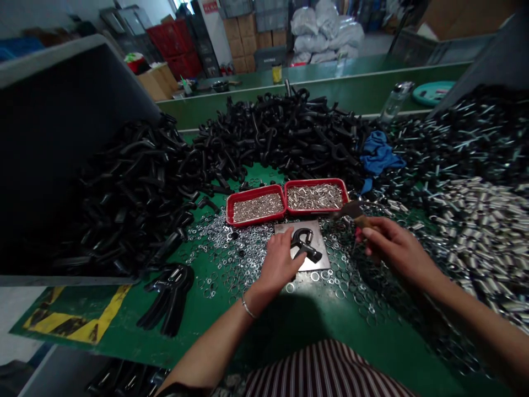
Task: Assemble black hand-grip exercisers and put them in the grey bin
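My left hand [281, 258] closes its fingers on a black plastic clamp part [305, 237], which lies on a square metal plate [309, 266]. Part of that piece is hidden behind my fingers. In my right hand [386, 242] is a hammer [350, 209], gripped by its short handle, its dark head raised to the right of the plate. Something small and pink-red shows under my right fingers; I cannot make it out. Just beyond the plate stand two red trays, the left tray [257, 220] with tiny metal pieces and the right tray [317, 211] with small metal pins.
Metal rings [243, 251] lie scattered around the plate. Black plastic parts [264, 129] are heaped behind and left; metal sleeves [487, 231] are piled right. An assembled black clamp [169, 298] lies at front left. A blue cloth [378, 154] and a bottle [394, 102] are at back right.
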A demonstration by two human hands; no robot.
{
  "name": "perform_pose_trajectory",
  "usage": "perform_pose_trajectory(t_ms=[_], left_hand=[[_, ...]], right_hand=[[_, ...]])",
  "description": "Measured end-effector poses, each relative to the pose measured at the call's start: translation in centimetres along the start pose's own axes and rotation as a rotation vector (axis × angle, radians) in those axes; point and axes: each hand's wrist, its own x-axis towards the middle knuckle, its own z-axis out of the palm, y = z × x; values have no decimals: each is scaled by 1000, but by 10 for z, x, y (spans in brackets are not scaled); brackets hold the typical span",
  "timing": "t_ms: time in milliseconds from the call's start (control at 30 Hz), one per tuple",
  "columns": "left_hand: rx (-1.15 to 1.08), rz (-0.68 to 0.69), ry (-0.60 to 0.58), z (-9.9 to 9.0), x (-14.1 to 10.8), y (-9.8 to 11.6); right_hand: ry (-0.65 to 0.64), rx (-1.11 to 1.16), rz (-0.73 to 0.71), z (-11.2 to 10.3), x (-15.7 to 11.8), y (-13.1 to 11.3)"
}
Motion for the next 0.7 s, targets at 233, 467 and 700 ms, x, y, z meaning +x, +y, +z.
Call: perform_pose_trajectory(t_ms=[233, 467, 700], left_hand=[[-302, -158, 6, -15, 11, -16], [233, 146, 29, -19, 3, -22], [275, 104, -85, -16, 8, -22]], right_hand=[[286, -556, 13, -86, 30, 64], [14, -993, 116, -15, 52, 40], [45, -853, 195, -13, 64, 33]])
